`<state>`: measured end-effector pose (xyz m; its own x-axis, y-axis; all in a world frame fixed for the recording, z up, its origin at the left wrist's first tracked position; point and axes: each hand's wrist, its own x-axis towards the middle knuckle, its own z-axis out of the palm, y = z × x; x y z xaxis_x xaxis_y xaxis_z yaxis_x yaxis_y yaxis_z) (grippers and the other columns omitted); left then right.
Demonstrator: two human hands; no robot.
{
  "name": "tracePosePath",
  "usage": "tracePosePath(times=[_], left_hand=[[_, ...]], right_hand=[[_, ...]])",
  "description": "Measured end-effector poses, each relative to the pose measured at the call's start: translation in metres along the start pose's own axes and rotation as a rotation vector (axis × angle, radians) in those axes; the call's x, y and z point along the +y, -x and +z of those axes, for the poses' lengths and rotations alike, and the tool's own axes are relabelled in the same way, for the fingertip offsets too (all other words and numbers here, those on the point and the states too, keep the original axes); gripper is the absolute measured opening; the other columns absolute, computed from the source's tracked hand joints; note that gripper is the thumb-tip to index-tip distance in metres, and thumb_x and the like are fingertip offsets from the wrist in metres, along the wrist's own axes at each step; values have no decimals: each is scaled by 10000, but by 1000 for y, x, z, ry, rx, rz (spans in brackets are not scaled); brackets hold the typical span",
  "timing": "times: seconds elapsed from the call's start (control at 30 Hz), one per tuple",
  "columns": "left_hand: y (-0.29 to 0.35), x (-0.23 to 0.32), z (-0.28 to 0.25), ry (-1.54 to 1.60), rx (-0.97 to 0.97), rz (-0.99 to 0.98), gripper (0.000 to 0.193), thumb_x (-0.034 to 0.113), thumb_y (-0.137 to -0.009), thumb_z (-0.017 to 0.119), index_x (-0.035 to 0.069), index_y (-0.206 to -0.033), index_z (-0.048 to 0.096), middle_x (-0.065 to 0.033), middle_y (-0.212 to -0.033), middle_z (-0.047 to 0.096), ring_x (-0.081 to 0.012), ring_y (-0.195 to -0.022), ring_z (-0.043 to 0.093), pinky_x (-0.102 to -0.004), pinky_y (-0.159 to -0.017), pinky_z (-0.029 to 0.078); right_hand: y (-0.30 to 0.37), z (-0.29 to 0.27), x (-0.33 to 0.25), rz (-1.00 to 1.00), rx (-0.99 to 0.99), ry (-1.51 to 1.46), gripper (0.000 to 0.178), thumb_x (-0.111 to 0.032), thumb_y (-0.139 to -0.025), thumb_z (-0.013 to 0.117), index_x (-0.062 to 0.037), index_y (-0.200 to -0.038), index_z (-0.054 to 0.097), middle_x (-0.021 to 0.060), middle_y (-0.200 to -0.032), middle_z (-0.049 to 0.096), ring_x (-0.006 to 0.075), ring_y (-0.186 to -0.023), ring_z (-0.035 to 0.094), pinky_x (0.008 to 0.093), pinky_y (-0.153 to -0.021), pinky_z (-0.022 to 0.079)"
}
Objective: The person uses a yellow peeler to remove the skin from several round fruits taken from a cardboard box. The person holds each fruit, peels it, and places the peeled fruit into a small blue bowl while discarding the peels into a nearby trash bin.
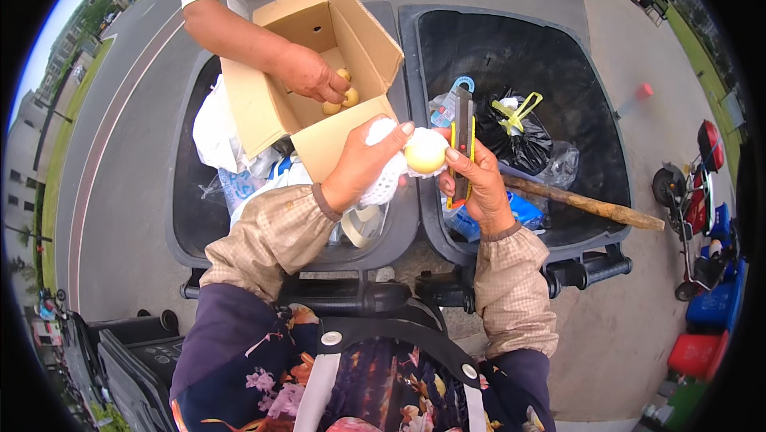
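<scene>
My left hand (357, 167) grips a pale yellow round fruit (424, 154) partly wrapped in white foam netting (384, 181); the netting bunches under the palm. My right hand (481, 185) is closed around a utility knife (463, 133) with a yellow and black body, held upright, its thumb close against the fruit. Just beyond my left hand is an opened cardboard box (254, 105), tilted over the left bin. Another person's hand (307, 73) reaches into it, at several small yellow fruits (351, 98).
Two dark wheeled bins stand open side by side: the left bin (185, 216) holds white and blue bags, the right bin (511, 29) a black bag (523, 149) and other rubbish. A wooden stick (590, 202) juts over the right bin's rim. A red scooter (702, 209) stands at far right.
</scene>
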<state>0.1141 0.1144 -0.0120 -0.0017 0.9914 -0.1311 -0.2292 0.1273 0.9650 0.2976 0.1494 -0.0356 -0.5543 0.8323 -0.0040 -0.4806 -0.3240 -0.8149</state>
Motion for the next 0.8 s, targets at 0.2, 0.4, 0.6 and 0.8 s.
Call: tracePosePath(times=[0.2,0.4,0.6,0.8], left_hand=[[9,-16,12,-21,130,71,365,300,-846,651,33,-1073,550,-45,-889,597,-90,-684,579,-210,-507,493],[-4,-49,48,87,189,365,362,222,-790,725,-6,-1003,540,-57,-872,602,-86,-788,557,-239,-657,468],[-22,-85,84,140,46,149,362,245,-821,686,5,-1062,564,-58,-958,619,-106,-865,586,-252,-730,483],[-15,-72,73,501,-92,-147,353,243,-890,563,-24,-1119,528,-126,-881,640,-143,-686,641,-213,-505,513]], right_hand=[[-3,2,17,-92,187,138,244,-218,-893,584,-45,-1050,515,28,-731,551,99,-515,532,211,-416,393],[4,-2,-2,-229,215,382,367,-224,-781,729,-71,-998,476,2,-702,537,57,-482,487,183,-404,383],[30,-74,-36,28,130,284,421,-150,-740,726,-51,-1070,484,63,-816,586,92,-553,535,193,-424,410],[23,-96,-17,81,-18,-88,385,-119,-799,631,-25,-1149,504,96,-971,578,157,-770,559,250,-517,435]])
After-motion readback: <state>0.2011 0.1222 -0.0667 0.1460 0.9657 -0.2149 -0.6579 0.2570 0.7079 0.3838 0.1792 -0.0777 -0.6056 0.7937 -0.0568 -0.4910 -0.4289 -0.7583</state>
